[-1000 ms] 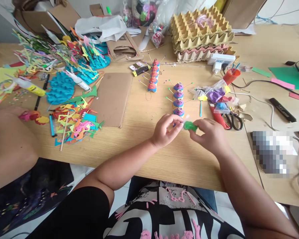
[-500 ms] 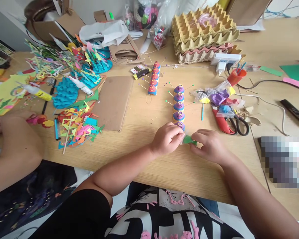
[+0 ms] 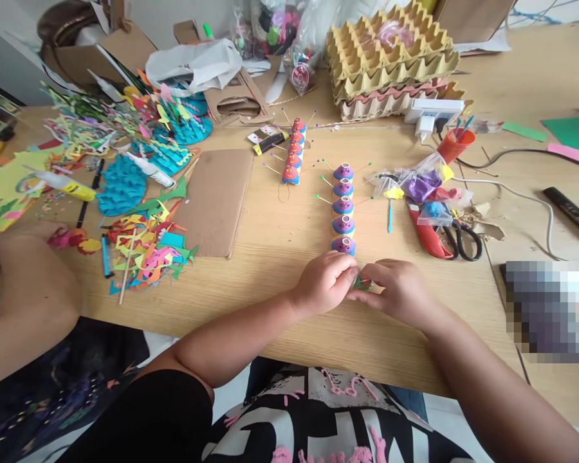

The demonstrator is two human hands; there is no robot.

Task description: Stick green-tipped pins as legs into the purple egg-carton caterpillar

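My left hand (image 3: pixel 326 279) and my right hand (image 3: pixel 394 289) meet just over the table, close to its front edge. Between them they pinch a small clear bag of green clay (image 3: pixel 363 283), mostly covered by my fingers. Directly beyond my left hand stands a caterpillar figure (image 3: pixel 343 206) made from a row of egg-carton cups, with purple clay tops, yellow rings and green-tipped sticks. A second, smaller caterpillar (image 3: pixel 293 153) with red tops and blue edges stands farther back.
Right of the caterpillars lie bags of coloured clay (image 3: pixel 423 186), a blue stick tool (image 3: pixel 390 215) and scissors (image 3: pixel 456 241). Egg trays (image 3: pixel 390 58) are stacked behind. Cardboard (image 3: pixel 217 202) and paper scraps (image 3: pixel 149 254) lie left, near another person's arm (image 3: pixel 38 283).
My hands have come closer together and slightly toward me. The bag of green clay is now more hidden between my fingers, and the nearest purple cup shows more fully.
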